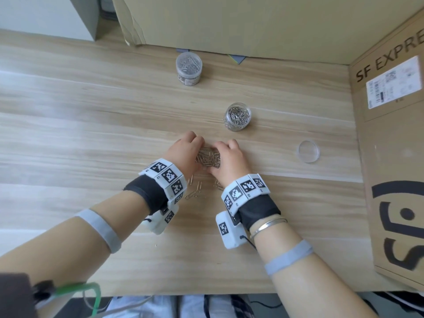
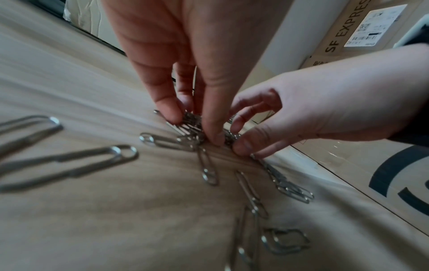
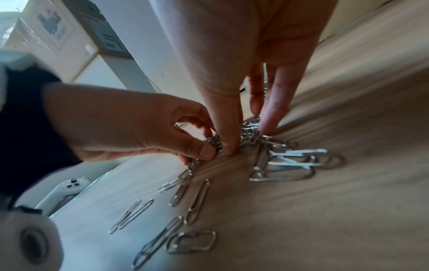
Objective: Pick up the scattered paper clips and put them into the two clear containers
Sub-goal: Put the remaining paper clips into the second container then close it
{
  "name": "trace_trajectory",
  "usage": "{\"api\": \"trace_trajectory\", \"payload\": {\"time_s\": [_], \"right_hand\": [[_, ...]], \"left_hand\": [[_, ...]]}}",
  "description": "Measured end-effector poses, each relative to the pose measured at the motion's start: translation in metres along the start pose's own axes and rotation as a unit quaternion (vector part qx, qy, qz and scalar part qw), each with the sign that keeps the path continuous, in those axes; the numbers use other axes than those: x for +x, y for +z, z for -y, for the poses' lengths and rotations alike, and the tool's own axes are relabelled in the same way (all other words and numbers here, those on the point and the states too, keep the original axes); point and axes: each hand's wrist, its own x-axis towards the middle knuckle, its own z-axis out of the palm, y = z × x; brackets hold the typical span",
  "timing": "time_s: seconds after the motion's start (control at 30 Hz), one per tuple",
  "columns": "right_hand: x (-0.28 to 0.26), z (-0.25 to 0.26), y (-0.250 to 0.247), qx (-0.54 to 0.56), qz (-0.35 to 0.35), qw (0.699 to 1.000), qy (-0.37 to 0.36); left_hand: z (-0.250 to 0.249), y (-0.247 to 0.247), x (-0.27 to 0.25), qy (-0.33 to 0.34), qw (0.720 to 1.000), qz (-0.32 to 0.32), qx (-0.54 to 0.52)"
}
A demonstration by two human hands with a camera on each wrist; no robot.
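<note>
A heap of silver paper clips [image 1: 208, 158] lies on the wooden table [image 1: 91, 134], cupped between both hands. My left hand [image 1: 191, 149] pinches its left side and my right hand [image 1: 226, 153] pinches its right side. In the left wrist view, thumb and fingertips [image 2: 173, 115] close on the heap [image 2: 191, 121]. In the right wrist view, my right hand [image 3: 247, 136] holds the bunch [image 3: 249, 132] likewise. Loose clips [image 1: 195, 191] lie by my wrists. An open clear container [image 1: 237, 116] partly filled with clips stands beyond my right hand. A lidded, full one [image 1: 188, 68] stands farther back.
A clear round lid [image 1: 308, 151] lies to the right of the open container. A large cardboard box [image 1: 394, 157] walls the table's right side and another box [image 1: 229, 24] stands along the back. More single clips [image 3: 197, 201] lie toward the near edge.
</note>
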Motion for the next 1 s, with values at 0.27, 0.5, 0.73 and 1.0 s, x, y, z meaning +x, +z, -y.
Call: {"api": "trace_trajectory", "payload": {"time_s": [0.27,0.5,0.73,1.0], "right_hand": [[0.012,-0.002,-0.006,-0.056,0.015,0.998,-0.036],[0.019,-0.002,-0.01,-0.068,0.029,0.997,-0.033],[0.02,-0.012,-0.026,-0.021,0.002,1.0,-0.01],[0.035,-0.025,-0.063,0.037,-0.075,0.996,-0.001]], "left_hand": [[-0.007,-0.002,0.01,0.001,1.0,0.009,0.029],[-0.015,-0.004,0.018,0.003,0.999,0.03,0.04],[-0.023,-0.016,0.027,-0.012,1.0,0.02,0.012],[-0.03,-0.04,0.041,-0.004,1.0,-0.007,-0.024]]}}
